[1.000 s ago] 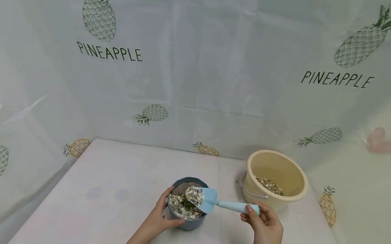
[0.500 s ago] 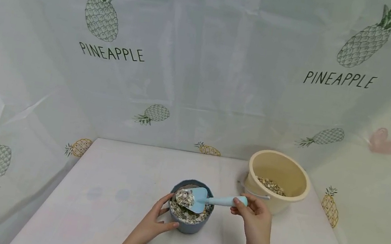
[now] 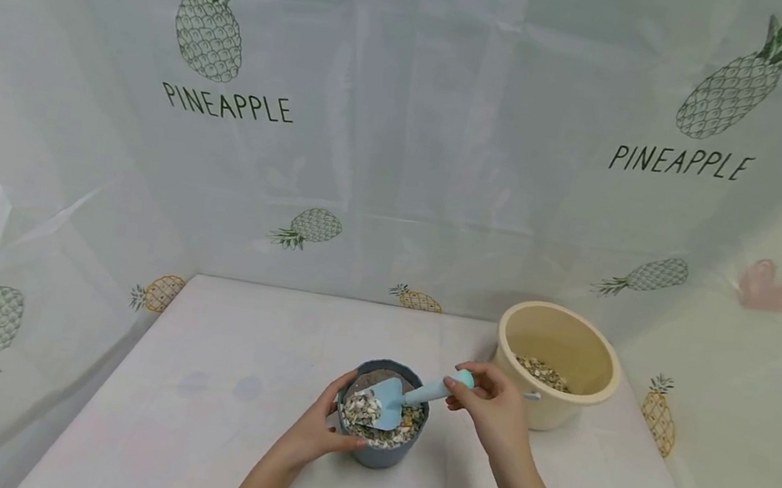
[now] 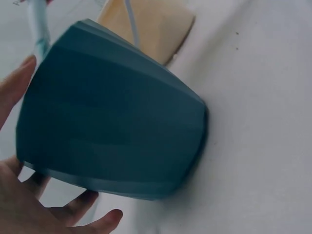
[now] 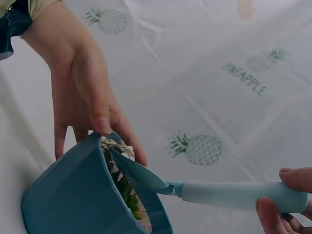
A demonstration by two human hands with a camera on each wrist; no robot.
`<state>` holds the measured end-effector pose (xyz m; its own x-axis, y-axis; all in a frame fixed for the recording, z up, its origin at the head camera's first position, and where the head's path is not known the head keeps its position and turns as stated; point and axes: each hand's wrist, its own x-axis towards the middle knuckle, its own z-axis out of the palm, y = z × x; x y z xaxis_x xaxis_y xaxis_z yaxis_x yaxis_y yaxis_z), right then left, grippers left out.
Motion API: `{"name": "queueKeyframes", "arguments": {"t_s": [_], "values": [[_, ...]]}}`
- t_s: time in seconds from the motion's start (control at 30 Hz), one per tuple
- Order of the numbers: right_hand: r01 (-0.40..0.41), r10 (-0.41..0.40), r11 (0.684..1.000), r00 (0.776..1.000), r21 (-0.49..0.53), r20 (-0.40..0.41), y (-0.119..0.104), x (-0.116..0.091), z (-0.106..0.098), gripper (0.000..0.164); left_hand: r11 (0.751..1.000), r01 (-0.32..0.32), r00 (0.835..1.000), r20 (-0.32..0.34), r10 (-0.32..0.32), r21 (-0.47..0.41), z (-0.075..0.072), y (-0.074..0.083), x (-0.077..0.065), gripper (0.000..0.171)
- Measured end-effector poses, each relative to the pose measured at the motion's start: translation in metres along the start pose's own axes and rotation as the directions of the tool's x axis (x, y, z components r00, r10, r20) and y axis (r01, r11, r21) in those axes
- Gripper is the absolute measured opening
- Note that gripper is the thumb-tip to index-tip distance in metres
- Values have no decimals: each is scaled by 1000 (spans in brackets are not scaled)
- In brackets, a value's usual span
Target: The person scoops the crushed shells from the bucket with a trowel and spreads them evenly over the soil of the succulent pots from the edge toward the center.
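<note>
A blue-grey flower pot (image 3: 380,455) stands on the table, holding soil, small pebbles and a green succulent (image 5: 130,197). My left hand (image 3: 315,433) grips the pot's left side, thumb at the near rim and fingers round the far side. In the right hand (image 3: 494,407) is the handle end of a light blue hand trowel (image 3: 390,400), pinched between thumb and fingers. The blade sits over the pot's left part, low at the pebbles (image 3: 361,408); its handle slants up to the right. From the right wrist view, the blade tip reaches inside the rim.
A cream bucket (image 3: 591,396) with pebbles (image 3: 542,373) in its bottom stands behind the right hand. The table (image 3: 215,454) has a pale cover. Behind and at the sides hang sheets (image 3: 404,153) printed with pineapples.
The right hand has moved left and tilted the trowel, its handle end rising and its blade going lower and leftward over the pot. The left hand stays on the pot.
</note>
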<state>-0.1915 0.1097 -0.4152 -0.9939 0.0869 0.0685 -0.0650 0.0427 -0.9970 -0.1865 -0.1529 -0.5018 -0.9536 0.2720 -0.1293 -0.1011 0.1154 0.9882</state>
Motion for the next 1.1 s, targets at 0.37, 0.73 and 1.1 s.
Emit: {"name": "queueKeyframes", "arguments": {"t_s": [0.37, 0.73, 1.1], "values": [[92, -55, 980, 977, -179, 204, -20, 29, 11, 27, 1000, 12, 1000, -18, -12, 15, 0, -4, 0, 104], [84, -34, 973, 973, -213, 229, -26, 49, 18, 29, 999, -2, 999, -33, 4, 49, 0, -4, 0, 107], [94, -44, 966, 978, -242, 204, -33, 45, 14, 30, 999, 10, 999, -32, -9, 44, -1, -6, -1, 108]]}}
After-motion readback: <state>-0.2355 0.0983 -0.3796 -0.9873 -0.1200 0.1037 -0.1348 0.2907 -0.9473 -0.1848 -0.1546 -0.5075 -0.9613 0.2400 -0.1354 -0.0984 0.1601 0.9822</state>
